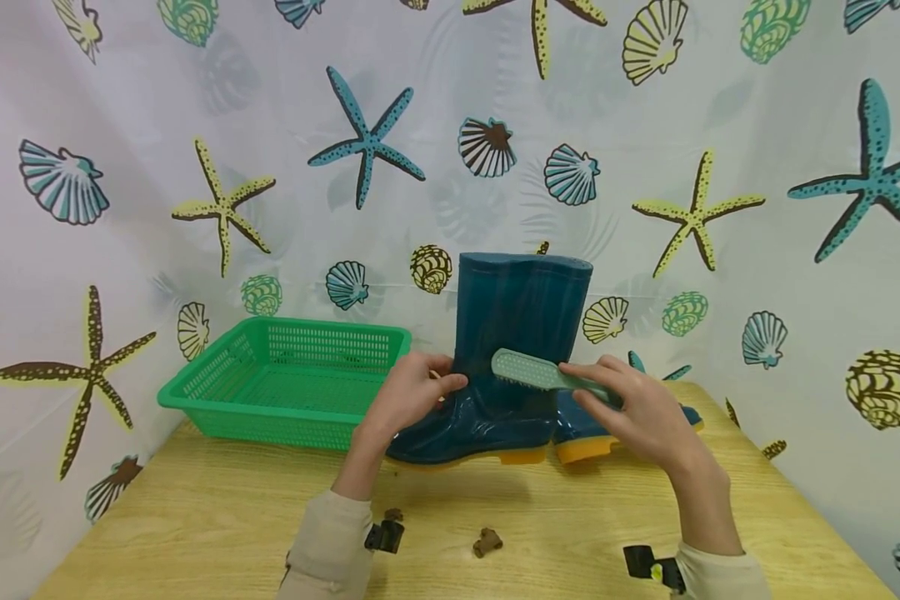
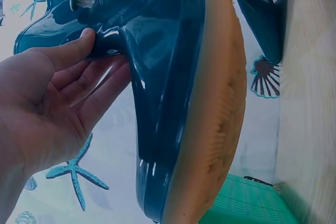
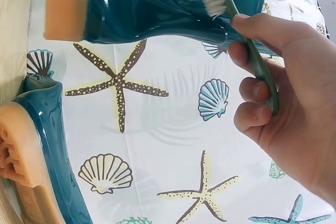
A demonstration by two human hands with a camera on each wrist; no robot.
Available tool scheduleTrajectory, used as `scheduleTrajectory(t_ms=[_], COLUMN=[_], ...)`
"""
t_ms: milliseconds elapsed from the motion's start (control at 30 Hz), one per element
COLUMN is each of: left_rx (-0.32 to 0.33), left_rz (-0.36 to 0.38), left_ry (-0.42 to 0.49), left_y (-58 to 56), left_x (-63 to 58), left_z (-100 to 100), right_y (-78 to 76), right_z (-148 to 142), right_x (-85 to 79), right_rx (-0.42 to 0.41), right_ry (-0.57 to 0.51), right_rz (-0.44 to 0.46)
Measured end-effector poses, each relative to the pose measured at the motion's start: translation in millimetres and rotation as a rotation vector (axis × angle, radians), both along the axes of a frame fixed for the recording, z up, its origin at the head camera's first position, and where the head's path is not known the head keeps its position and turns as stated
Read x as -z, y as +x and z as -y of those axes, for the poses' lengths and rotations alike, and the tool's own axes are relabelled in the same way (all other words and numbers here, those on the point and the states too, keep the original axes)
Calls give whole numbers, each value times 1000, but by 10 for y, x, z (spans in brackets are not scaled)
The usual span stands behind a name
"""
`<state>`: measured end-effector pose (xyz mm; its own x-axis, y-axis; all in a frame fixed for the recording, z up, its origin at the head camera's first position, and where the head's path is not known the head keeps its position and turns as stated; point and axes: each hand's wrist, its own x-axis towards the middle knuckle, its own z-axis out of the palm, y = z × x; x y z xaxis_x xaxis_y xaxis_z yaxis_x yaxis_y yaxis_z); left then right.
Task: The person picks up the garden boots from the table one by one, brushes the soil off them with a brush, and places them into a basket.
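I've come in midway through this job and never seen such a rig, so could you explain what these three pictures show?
There is no robot here, just a person's two bare hands. The wide picture comes from a camera on the head, looking forward and down; the other two come from cameras worn on each wrist. The left hand grips a blue boot near the ankle. The right hand holds a brush by its handle, bristles towards that boot. On the table are a second boot, a green basket and some brown lumps.
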<state>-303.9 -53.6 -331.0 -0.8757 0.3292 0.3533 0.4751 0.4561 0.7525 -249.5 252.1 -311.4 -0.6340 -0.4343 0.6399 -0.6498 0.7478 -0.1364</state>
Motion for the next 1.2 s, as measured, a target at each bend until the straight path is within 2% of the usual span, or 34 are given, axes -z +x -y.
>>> scheduleTrajectory(t_ms=[167, 300, 400, 567, 700, 967, 1200], left_rx=[-32, -82, -154, -320, -437, -579, -727], left_rz=[-45, -98, -143, -226, -269, -254, -308], left_ry=[17, 25, 12, 11, 30, 103, 133], left_y=[75, 151, 189, 186, 149, 19, -60], left_x=[-91, -174, -234, -301, -302, -200, -98], left_z=[-9, 25, 81, 238, 393, 647, 915], right_y=[-16, -11, -6, -14, -20, -31, -37], right_z=[7, 29, 39, 40, 33, 30, 49], right_x=[-10, -27, -31, -29, -26, -7, -5], right_rx=[-52, -95, -112, -137, -157, -139, -141], right_ry=[-37, -64, -71, -77, -75, -55, -57], right_rz=[-68, -112, -131, -149, -156, -155, -144])
